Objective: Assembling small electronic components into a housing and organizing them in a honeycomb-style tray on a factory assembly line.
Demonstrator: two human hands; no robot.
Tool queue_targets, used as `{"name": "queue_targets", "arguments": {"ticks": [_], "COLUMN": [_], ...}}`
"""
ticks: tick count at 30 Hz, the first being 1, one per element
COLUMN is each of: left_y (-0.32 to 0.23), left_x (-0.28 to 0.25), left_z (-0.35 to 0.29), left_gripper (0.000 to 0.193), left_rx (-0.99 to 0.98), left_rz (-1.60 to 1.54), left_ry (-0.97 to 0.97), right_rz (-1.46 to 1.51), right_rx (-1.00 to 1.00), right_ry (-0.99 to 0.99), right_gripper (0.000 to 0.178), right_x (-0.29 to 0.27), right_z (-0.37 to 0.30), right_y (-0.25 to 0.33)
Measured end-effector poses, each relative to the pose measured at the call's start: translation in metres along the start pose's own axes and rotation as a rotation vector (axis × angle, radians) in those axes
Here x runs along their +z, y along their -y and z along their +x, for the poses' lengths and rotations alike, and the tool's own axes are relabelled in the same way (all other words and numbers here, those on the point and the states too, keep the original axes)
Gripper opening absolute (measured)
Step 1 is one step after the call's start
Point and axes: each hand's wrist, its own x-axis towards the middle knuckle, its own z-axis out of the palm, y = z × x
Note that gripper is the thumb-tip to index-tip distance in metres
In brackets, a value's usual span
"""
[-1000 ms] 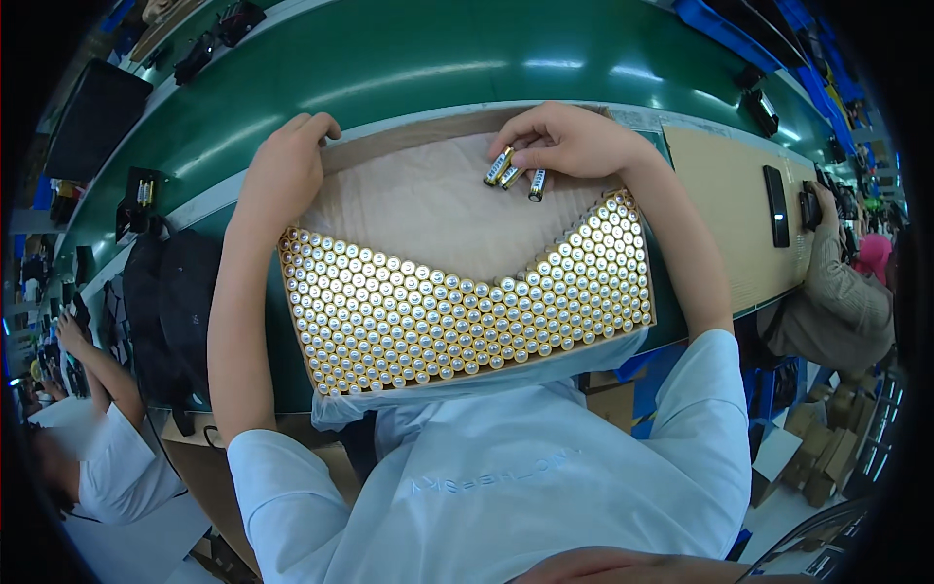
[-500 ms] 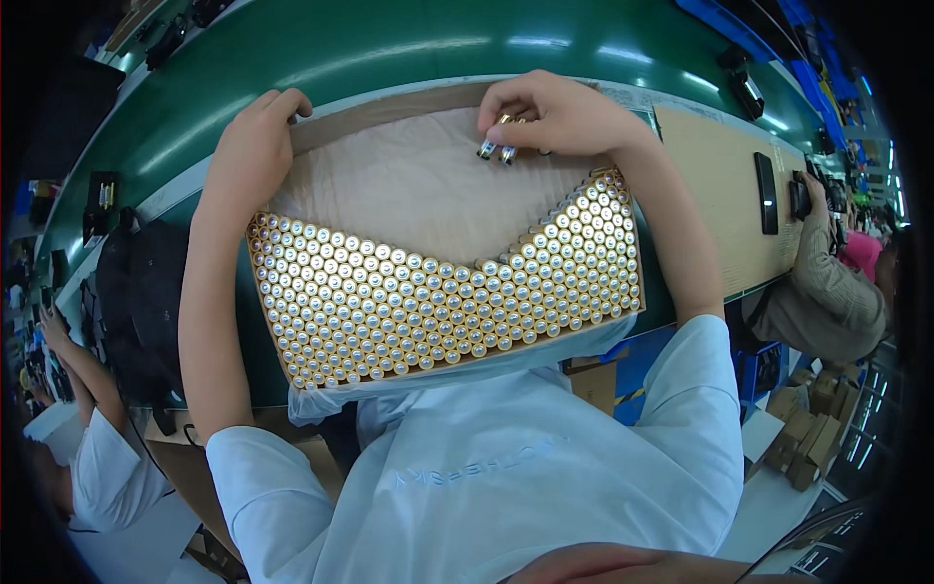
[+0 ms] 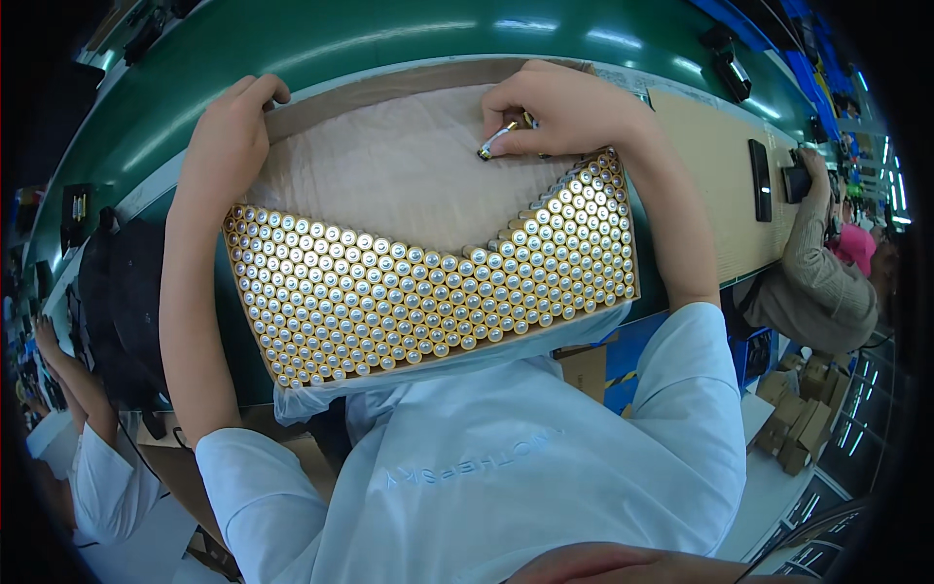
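Note:
A shallow cardboard box (image 3: pixel 384 80) lies in front of me, lined with pale sheeting (image 3: pixel 379 161). Small cylindrical batteries (image 3: pixel 428 292) stand upright in tight rows across its near part, reaching higher up the right side. Over the bare far part, my right hand (image 3: pixel 559 112) is closed in a pinch. A battery (image 3: pixel 496 141) pokes out tilted between its thumb and fingers, and the end of another shows behind. At the far left corner, my left hand (image 3: pixel 229 136) has its fingers curled over the box's wall; its thumb is hidden.
A green table (image 3: pixel 389 39) runs beyond the box. To the right lies a cardboard sheet (image 3: pixel 705 175) with a dark flat device (image 3: pixel 760 180) on it, near a co-worker's arm (image 3: pixel 812 209). A black bag (image 3: pixel 122 302) sits by my left forearm.
The whole scene has shifted slightly left and up in view. In my right hand the batteries have turned: two ends hung below the fingers before, and now one shows plainly. My left hand keeps its place.

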Motion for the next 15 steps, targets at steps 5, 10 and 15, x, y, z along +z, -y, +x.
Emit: {"name": "queue_targets", "arguments": {"ticks": [5, 10, 15], "left_y": [-0.002, 0.000, 0.000], "left_x": [-0.002, -0.001, -0.001], "left_z": [0.002, 0.002, 0.001], "left_gripper": [0.026, 0.027, 0.027], "left_rx": [-0.011, 0.000, 0.006], "left_rz": [0.000, 0.009, -0.029], "left_ry": [0.019, -0.001, -0.008], "right_rz": [-0.096, -0.197, 0.169], "right_rx": [0.115, 0.157, -0.031], "right_ry": [-0.153, -0.253, 0.189], "right_gripper": [0.015, 0.015, 0.017], "right_x": [0.005, 0.008, 0.007], "right_z": [0.004, 0.007, -0.002], "right_y": [0.011, 0.008, 0.006]}}
